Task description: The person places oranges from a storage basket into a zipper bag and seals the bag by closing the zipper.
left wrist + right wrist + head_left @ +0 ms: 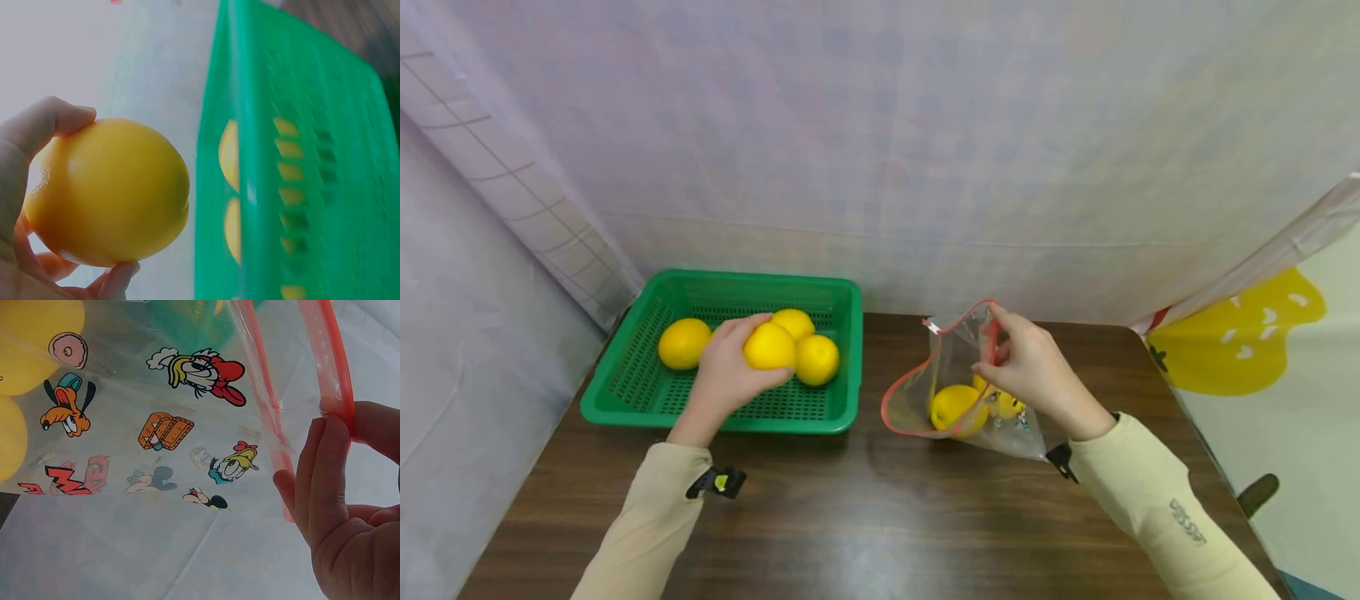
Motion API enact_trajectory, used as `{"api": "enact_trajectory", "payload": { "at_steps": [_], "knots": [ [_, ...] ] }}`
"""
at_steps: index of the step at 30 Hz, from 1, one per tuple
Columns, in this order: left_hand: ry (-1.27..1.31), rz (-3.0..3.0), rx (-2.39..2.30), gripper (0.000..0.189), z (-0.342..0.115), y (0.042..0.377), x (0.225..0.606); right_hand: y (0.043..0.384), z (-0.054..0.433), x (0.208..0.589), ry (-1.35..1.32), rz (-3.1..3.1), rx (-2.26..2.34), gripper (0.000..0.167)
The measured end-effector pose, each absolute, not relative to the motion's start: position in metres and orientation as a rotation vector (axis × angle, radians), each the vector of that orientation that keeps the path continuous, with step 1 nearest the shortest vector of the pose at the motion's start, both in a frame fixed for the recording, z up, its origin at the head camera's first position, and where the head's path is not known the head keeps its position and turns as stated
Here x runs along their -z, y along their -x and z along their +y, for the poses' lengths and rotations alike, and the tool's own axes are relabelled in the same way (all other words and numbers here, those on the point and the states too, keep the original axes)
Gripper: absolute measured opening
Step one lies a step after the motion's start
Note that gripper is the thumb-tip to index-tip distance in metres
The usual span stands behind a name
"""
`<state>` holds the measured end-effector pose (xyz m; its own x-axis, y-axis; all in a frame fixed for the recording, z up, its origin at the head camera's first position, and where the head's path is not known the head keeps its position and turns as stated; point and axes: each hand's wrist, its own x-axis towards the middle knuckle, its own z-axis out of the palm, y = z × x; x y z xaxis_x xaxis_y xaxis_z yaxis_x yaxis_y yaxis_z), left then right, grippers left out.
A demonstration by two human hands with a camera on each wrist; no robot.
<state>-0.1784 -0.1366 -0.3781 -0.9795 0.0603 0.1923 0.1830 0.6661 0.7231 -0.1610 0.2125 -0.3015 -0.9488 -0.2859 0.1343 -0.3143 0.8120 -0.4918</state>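
My left hand (727, 367) grips a yellow lemon (770, 346) above the green plastic basket (718, 423). In the left wrist view the thumb and fingers wrap round that lemon (109, 194), which is clear of the basket's rim. Inside the basket lie a lemon (685, 343) on the left and two more near the right end. My right hand (1037, 358) pinches the red zip edge of a clear zip bag (917, 400), whose mouth gapes toward the left. Lemons (957, 408) rest in the bag's bottom. Cartoon figures (197, 375) are printed on its side.
Basket and bag stand side by side on a dark wooden table (865, 517). A pale cloth curtain (880, 167) hangs close behind them. To the right, beyond the table's edge, is a white surface with a yellow shape (1240, 342).
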Motion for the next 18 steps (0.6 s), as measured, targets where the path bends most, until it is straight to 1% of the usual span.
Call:
{"api": "enact_trajectory", "payload": {
  "at_steps": [18],
  "knots": [
    [0.508,-2.71,1.292,0.07,-0.048,0.166,0.352,0.162,0.211,0.3,-0.48,-2.953,-0.805,0.08]
  ]
}}
